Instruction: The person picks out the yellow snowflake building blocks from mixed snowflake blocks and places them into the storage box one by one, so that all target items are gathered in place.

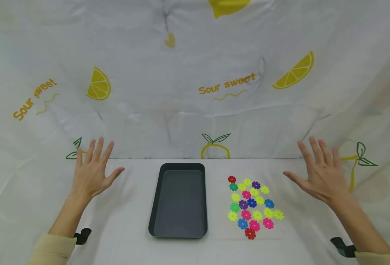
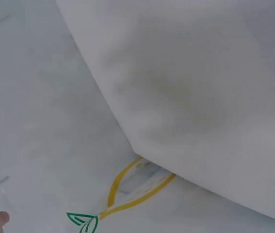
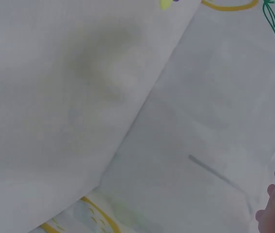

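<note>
We note the notched discs (image 1: 252,200) first: a loose patch, flat on the white table (image 1: 128,221), lying between the tray (image 1: 178,204) and the right hand (image 1: 324,180). From that hand they sit leftward and toward the near edge, well apart from its fingertips; the left hand (image 1: 92,175) is much farther off, with the tray in between. The discs are round, so we read no long axis in any one; colours run yellow, pink, red, green, blue and purple, several touching neighbours. Both hands are spread near the table's far corners, backs toward us, fingers straight and apart, thumbs inward, holding nothing. The tray, dark and shallow, has its long axis running from far edge to near edge, its far rim just short of the table's far edge; the left hand is the nearer to it. Its grey floor shows bare, and every disc we can see lies outside the rim.
</note>
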The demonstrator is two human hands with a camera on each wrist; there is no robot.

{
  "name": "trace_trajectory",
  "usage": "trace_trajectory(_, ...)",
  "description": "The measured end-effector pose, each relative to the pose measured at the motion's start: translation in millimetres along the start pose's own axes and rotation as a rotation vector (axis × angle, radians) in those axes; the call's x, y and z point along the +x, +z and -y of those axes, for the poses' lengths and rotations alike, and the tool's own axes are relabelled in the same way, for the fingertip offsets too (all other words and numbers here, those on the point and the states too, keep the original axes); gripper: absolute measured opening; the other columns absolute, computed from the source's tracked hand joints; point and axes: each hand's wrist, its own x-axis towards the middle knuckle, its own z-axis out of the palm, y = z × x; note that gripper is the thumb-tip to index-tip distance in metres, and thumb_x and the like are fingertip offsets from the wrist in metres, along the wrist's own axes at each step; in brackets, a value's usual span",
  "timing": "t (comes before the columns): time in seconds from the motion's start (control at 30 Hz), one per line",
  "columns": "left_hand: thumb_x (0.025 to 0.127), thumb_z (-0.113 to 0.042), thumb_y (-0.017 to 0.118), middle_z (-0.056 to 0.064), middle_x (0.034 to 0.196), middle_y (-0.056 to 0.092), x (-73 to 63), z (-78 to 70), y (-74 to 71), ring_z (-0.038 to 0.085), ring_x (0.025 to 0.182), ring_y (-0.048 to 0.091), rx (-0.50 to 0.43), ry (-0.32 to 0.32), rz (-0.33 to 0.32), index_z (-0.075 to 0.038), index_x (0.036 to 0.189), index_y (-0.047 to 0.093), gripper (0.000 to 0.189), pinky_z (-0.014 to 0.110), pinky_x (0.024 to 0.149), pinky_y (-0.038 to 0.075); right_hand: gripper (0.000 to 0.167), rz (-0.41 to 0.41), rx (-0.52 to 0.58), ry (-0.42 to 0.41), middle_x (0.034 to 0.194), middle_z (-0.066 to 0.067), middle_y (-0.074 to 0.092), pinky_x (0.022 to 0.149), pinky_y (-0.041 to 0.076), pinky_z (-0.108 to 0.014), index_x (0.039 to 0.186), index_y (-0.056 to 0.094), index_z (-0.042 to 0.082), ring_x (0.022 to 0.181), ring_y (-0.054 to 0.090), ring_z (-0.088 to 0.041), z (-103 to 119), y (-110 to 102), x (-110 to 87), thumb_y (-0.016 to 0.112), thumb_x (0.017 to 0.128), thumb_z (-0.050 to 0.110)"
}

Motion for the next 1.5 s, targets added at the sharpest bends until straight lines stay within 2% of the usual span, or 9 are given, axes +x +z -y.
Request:
trace_trajectory(0.23,0.096,-0.059,0.066,0.025,0.164,0.051,-7.4,-8.3,2.2,0.048,0.151,0.047,-0.066,0.001,-0.019,-0.008,0.159,0.051,0.082,0.078,0.116,0.037,0.108,0.017,0.081,0.035,0.172,-0.029,0.032,0.117,0.032,-0.085,0.17,0.028,0.016,0.152,0.035,-0.056,10,10,-2.2,0.07,0.085,0.068)
trace_trajectory(0.47,0.095,-0.043,0.074,0.025,0.148,0.063,-15.6,-14.5,4.8,0.048,0.126,0.065,-0.151,-0.01,-0.024,-0.001,0.147,0.06,0.068,0.069,0.098,0.053,0.11,0.029,0.202,0.048,0.167,-0.031,0.037,0.101,0.042,-0.088,0.167,0.034,0.011,0.142,0.045,-0.06,22,18,-6.6,0.085,0.078,0.05)
trace_trajectory(0.67,0.102,-0.039,0.07,0.024,0.144,0.064,-20.5,-25.9,-0.2,0.047,0.126,0.065,-0.246,-0.082,0.116,0.001,0.146,0.06,0.06,0.067,0.094,0.057,0.106,0.107,0.341,0.077,0.164,-0.031,0.038,0.098,0.043,-0.088,0.166,0.034,0.008,0.143,0.043,-0.057,31,22,-10.7,0.087,0.08,0.04)
trace_trajectory(0.83,0.105,-0.031,0.068,0.022,0.141,0.065,-22.9,-38.8,-0.6,0.042,0.121,0.069,-0.364,-0.133,0.229,-0.001,0.148,0.057,0.054,0.061,0.091,0.06,0.1,0.177,0.477,0.114,0.158,-0.032,0.045,0.094,0.054,-0.079,0.165,0.034,0.004,0.132,0.052,-0.054,37,27,-14.6,0.088,0.085,0.031)
trace_trajectory(0.93,0.104,-0.023,0.07,0.022,0.136,0.067,-26.9,-48.5,4.2,0.039,0.115,0.073,-0.468,-0.157,0.247,-0.001,0.146,0.059,0.049,0.053,0.088,0.063,0.093,0.222,0.535,0.136,0.151,-0.032,0.052,0.092,0.063,-0.06,0.161,0.038,0.002,0.125,0.06,-0.052,40,31,-15.3,0.088,0.087,0.027)
trace_trajectory(1.07,0.103,-0.016,0.073,0.023,0.131,0.069,-35.0,-63.6,9.9,0.035,0.11,0.074,-0.608,-0.19,0.283,0.0,0.144,0.061,0.046,0.046,0.084,0.065,0.081,0.287,0.578,0.147,0.143,-0.03,0.061,0.09,0.064,-0.037,0.155,0.045,0.002,0.12,0.067,-0.05,42,36,-15.8,0.087,0.089,0.022)
trace_trajectory(1.27,0.102,-0.017,0.074,0.025,0.136,0.066,-46.0,-83.5,13.9,0.031,0.112,0.074,-0.809,-0.26,0.399,-0.004,0.147,0.059,0.049,0.034,0.08,0.065,0.067,0.378,0.654,0.137,0.14,-0.028,0.064,0.09,0.066,-0.053,0.148,0.052,0.0,0.119,0.069,-0.049,44,44,-19.1,0.084,0.092,0.018)
trace_trajectory(1.37,0.103,-0.019,0.074,0.028,0.142,0.061,-50.1,-90.7,15.3,0.033,0.116,0.073,-0.944,-0.307,0.478,-0.003,0.15,0.055,0.054,0.027,0.075,0.065,0.061,0.42,0.69,0.141,0.138,-0.026,0.066,0.09,0.066,-0.039,0.144,0.057,-0.001,0.12,0.07,-0.047,42,51,-20.5,0.084,0.092,0.018)
trace_trajectory(1.5,0.102,-0.017,0.075,0.03,0.146,0.056,-53.7,-99.0,18.1,0.035,0.119,0.071,-1.092,-0.348,0.56,0.0,0.152,0.053,0.057,0.03,0.076,0.067,0.055,0.466,0.739,0.145,0.136,-0.026,0.069,0.087,0.059,-0.019,0.139,0.062,-0.003,0.118,0.071,-0.044,38,61,-22.4,0.084,0.093,0.017)
